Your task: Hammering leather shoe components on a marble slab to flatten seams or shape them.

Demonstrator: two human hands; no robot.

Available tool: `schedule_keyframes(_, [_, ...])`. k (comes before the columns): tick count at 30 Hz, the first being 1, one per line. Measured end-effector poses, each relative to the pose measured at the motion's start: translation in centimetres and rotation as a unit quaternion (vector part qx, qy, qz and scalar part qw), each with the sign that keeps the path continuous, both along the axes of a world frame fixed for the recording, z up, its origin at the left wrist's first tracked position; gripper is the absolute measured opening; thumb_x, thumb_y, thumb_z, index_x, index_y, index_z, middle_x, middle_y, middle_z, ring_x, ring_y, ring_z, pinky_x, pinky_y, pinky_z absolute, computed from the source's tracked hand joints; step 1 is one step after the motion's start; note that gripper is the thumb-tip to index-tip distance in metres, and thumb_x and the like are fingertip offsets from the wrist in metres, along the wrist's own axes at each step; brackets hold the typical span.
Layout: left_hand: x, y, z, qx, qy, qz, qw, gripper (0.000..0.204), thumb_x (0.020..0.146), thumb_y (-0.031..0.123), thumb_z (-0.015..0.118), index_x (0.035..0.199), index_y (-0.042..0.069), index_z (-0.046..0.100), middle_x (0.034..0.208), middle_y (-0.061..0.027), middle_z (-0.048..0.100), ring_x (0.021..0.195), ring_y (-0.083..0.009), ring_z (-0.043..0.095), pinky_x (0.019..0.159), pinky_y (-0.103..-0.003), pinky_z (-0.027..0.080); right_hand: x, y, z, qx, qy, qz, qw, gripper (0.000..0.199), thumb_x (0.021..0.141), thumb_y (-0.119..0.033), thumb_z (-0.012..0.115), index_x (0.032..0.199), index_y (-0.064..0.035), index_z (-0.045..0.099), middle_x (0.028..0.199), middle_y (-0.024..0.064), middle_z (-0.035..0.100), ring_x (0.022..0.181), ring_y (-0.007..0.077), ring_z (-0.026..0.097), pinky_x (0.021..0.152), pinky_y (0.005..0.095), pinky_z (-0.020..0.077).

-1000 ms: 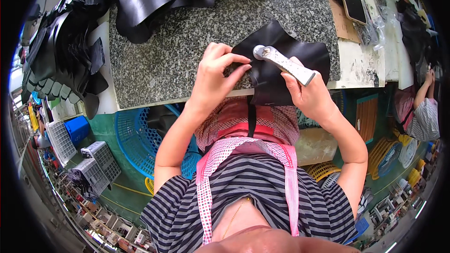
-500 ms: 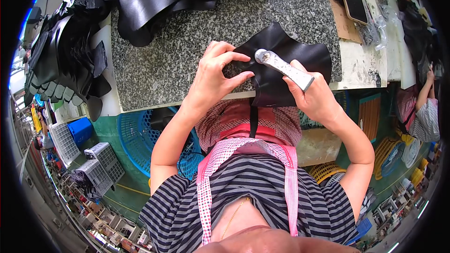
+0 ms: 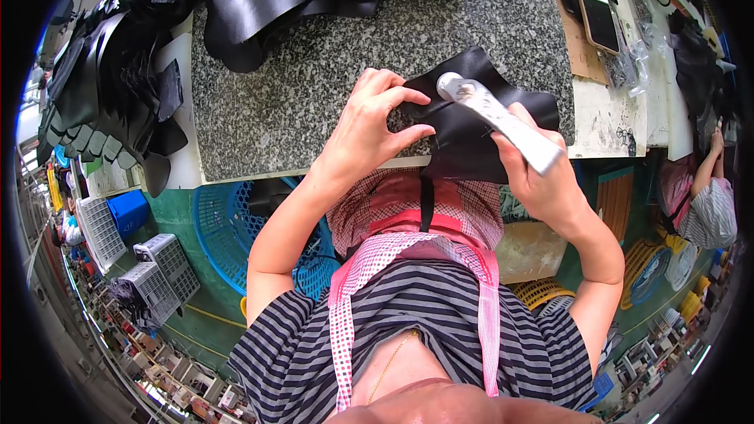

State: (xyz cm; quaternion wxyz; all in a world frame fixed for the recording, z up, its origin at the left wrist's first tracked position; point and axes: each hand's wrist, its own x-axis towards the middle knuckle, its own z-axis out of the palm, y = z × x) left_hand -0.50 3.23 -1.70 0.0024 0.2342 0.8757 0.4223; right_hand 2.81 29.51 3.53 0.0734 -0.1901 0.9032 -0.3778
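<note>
Black leather [image 3: 471,122] has barely shifted — left hand [image 3: 369,129] still pinches its edge, right hand [image 3: 542,177] keeps gripping the white cutter [image 3: 495,114], blade working along that cut.

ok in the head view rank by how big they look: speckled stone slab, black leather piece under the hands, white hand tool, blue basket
1. speckled stone slab
2. black leather piece; blue basket looks similar, partly hidden and farther away, so unsure
3. white hand tool

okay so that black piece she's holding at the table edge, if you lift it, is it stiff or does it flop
Probably floppy: the black piece droops over the granite table edge, a strip hanging down. Likely light, since the left hand pinches it with fingertips. The right hand holds a white tool.
</note>
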Motion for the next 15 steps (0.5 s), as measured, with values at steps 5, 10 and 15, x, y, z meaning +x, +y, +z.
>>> schedule_keyframes(5, [-0.36,-0.06,0.00,-0.006,0.002,-0.015,1.000,0.045,0.071,0.016,0.093,0.111,0.005,0.076,0.105,-0.0129,0.062,0.107,-0.0317,0.058,0.096,-0.042,0.050,0.17,-0.18,-0.05,0.077,-0.052,0.059,0.994,0.024,0.098,-0.012,0.064,0.111,-0.0007,0.048,0.077,0.0253,0.067,0.078,0.0473,0.068,0.066,0.0562,0.0523])
schedule_keyframes(10, [-0.53,-0.12,-0.06,-0.004,0.000,-0.019,1.000,0.047,0.069,0.018,0.094,0.110,0.006,0.076,0.104,-0.0125,0.062,0.106,-0.0319,0.058,0.096,-0.043,0.049,0.27,-0.33,-0.38,0.078,-0.042,0.053,0.995,0.023,0.097,-0.011,0.063,0.112,-0.0012,0.048,0.078,0.0251,0.067,0.076,0.0465,0.068,0.065,0.0570,0.0517])
schedule_keyframes(15, [-0.70,-0.23,-0.15,-0.014,0.013,-0.027,0.999,0.048,0.069,0.017,0.093,0.112,0.006,0.074,0.103,-0.0120,0.061,0.105,-0.0318,0.058,0.097,-0.043,0.049,0.29,-0.50,-0.01,0.068,-0.001,0.063,0.996,0.024,0.097,-0.011,0.064,0.112,-0.0016,0.048,0.077,0.0239,0.068,0.075,0.0463,0.069,0.065,0.0575,0.0515])
